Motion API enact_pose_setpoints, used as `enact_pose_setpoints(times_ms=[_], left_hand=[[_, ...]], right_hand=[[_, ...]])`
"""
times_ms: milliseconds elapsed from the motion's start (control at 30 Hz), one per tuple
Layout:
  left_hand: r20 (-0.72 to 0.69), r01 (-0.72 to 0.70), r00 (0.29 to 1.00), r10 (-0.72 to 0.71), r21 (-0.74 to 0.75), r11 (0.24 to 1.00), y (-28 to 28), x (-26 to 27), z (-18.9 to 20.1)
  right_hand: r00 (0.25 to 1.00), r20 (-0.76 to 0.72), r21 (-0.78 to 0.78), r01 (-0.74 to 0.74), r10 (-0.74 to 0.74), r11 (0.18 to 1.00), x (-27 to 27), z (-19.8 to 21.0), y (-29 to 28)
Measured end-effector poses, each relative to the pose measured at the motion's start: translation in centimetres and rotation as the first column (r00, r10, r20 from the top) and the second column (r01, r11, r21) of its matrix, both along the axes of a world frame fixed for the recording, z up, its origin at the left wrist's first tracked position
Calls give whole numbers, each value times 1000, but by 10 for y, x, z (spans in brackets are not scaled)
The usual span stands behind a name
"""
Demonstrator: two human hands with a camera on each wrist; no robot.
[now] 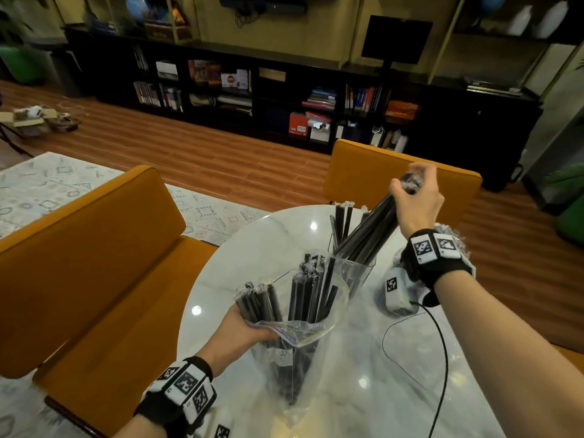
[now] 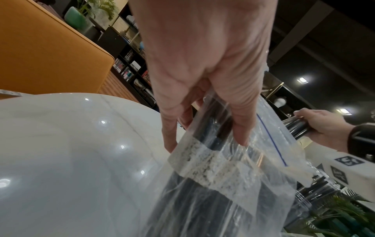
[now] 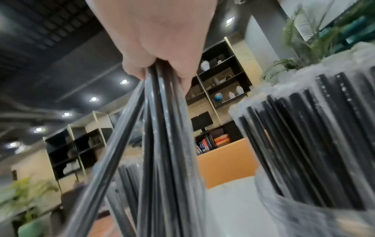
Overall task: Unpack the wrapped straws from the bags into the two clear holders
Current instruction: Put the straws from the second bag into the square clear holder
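Over the white marble table [image 1: 347, 390], the right hand [image 1: 418, 200] clenches a bundle of black wrapped straws [image 1: 368, 235] whose lower ends sit in the far clear holder [image 1: 360, 273], while the left hand [image 1: 243, 330] grips the zip-top bag [image 1: 294, 352] of straws just nearer.

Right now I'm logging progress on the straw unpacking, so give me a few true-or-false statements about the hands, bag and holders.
1. The right hand grips a bundle of straws. True.
2. The left hand is empty. False: it holds the bag upright.
3. The bag is empty. False: black straws stand in it.
4. The bundle's lower ends are in a holder. True.
5. The table is dark wood. False: it is white marble.
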State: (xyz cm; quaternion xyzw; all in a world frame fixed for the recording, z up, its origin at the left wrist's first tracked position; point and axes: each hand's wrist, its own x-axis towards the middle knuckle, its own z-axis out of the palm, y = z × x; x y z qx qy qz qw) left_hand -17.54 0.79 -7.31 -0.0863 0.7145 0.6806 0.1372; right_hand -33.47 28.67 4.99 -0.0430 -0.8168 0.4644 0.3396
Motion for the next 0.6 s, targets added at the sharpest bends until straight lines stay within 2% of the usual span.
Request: enact_pose_setpoints(times_ms=[167,300,333,367,433,533,567,600], left_hand=[[-1,4,1000,-4,20,1000,-1,1,0],[-10,1,1000,-1,-10,1000,-4,2,-2],[-15,0,1000,0,-20,1000,-6,2,-2],[-17,-1,1000,1,-26,1000,-7,1,-2],[-21,0,1000,0,-22,1000,-10,0,-3],[-33,5,999,-6,-29,1000,-9,1,-1],[-29,21,999,-22,-28,999,-5,4,-3],[-32,24,999,-25,-31,999,-5,4,-2]], right_hand=[[976,193,82,-118,101,990,1,-37,-11],[958,265,237,-177,112,955,6,-51,-17],[960,273,330,-161,69,930,7,-52,-18],[962,272,464,-119,-13,878,7,-51,-19],[964,222,710,-58,-144,702,8,-49,-19],[977,161,893,-86,-136,441,13,-49,-18],[981,152,918,-96,-118,384,21,-51,-15],[986,142,927,-100,-92,361,22,-49,-15]])
